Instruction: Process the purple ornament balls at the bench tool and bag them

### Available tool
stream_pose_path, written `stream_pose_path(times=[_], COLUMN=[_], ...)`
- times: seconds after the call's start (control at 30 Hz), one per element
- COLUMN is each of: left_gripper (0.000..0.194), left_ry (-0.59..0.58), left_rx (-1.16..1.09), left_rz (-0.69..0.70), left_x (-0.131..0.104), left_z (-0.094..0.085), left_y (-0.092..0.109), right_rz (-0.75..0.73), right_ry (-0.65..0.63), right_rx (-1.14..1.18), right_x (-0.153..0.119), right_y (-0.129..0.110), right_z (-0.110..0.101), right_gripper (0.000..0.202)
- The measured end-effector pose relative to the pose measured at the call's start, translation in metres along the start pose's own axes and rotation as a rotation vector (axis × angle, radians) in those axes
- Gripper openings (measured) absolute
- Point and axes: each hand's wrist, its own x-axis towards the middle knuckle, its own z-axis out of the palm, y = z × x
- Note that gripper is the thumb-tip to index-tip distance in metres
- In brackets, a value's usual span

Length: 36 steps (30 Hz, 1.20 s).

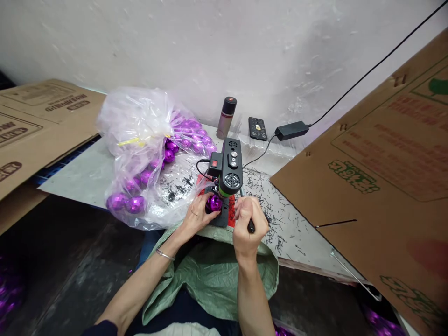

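Under the head of a small black bench press (231,163), a shiny purple faceted ball (214,203) sits on the dark base plate (220,219). My left hand (199,215) grips the ball from the left, thumb in front and fingers behind it. The fist of my right hand (250,221) is wrapped round the press's lever handle (251,227), whose black end pokes out below. A clear plastic bag (136,140) with several more purple balls (135,204) lies to the left of the press. The press's contact with the ball's top is partly hidden.
Behind the press stand a spray can (227,119), a phone (257,129) and a power adapter (291,130) with its cable. Small black bits litter the table (294,245). Cardboard boxes rise at right (378,186) and left (52,116). Green woven cloth (210,280) covers my lap.
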Motion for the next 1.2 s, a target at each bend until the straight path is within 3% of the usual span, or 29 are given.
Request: stream_pose_path(times=[0.23,0.4,0.53,1.2], left_gripper=[0.06,0.063,0.064,0.067], left_ry=[-0.01,0.077,0.081,0.03], left_rx=[0.001,-0.073,-0.113,-0.077], left_rz=[0.068,0.081,0.103,0.054], left_x=[0.001,0.002,-0.001,-0.003], left_z=[0.006,0.019,0.025,0.025], left_y=[-0.007,-0.016,-0.021,-0.017], right_rz=[-0.032,-0.083,-0.129,-0.171], right_ry=[0.004,0.011,0.004,0.108], right_rx=[-0.02,-0.051,-0.063,-0.051], right_x=[-0.001,-0.005,-0.014,-0.054], right_y=[0.0,0.005,0.014,0.06], right_z=[0.001,0.0,-0.001,0.013], right_gripper=[0.034,0.032,0.032,0.039])
